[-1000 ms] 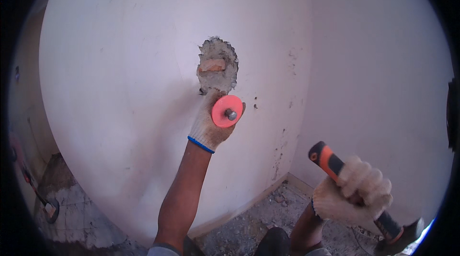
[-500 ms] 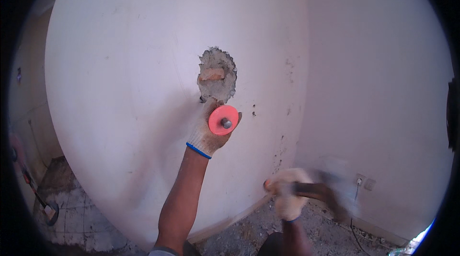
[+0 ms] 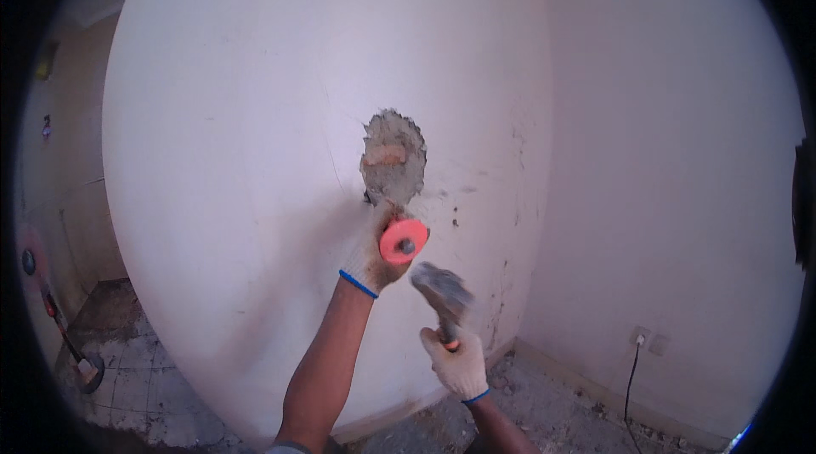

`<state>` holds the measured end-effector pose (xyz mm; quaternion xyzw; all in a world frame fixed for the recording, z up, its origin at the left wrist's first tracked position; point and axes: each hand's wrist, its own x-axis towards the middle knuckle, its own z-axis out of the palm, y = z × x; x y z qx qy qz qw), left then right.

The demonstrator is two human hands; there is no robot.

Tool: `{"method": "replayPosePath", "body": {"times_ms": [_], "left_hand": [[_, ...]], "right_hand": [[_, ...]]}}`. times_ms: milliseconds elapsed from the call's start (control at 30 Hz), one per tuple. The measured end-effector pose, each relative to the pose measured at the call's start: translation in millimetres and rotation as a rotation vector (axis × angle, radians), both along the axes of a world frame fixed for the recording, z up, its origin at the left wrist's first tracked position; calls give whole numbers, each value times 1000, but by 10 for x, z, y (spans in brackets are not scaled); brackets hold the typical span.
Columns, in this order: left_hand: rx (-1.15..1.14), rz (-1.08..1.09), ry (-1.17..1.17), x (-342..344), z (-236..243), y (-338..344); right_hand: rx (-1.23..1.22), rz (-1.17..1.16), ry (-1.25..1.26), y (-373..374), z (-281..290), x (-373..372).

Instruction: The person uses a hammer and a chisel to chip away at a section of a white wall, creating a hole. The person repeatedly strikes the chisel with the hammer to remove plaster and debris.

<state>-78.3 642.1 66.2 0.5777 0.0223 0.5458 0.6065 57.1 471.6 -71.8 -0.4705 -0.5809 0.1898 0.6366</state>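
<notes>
My gloved left hand (image 3: 372,252) is wrapped round a chisel with a round red hand guard (image 3: 399,241); its metal striking end points back toward me. The chisel's tip is hidden behind the hand, at the lower edge of a ragged hole (image 3: 395,169) in the white wall. Grey mortar and a piece of orange brick (image 3: 387,155) show inside the hole. In my gloved right hand (image 3: 461,366) is a hammer, gripped by its handle. Its grey head (image 3: 442,288), slightly blurred, is up just below and right of the guard, apart from the chisel.
A second white wall (image 3: 654,165) meets this one in a corner at the right. Low on it, a black cord (image 3: 631,394) hangs from a socket (image 3: 639,336). Rubble (image 3: 510,377) covers the floor below. At the far left a long-handled tool (image 3: 72,339) leans by grey floor tiles.
My right hand has swung the hammer from the lower right up and left, close to the chisel. The left hand keeps its hold at the hole; the whole view has shifted slightly.
</notes>
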Motion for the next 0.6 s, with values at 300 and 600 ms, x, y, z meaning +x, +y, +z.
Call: {"method": "replayPosePath", "body": {"times_ms": [300, 600], "left_hand": [[377, 177, -16, 60, -55, 52], [-185, -69, -181, 61, -35, -20]], "right_hand": [[1167, 208, 395, -371, 687, 334], [-267, -115, -89, 32, -181, 28]]}}
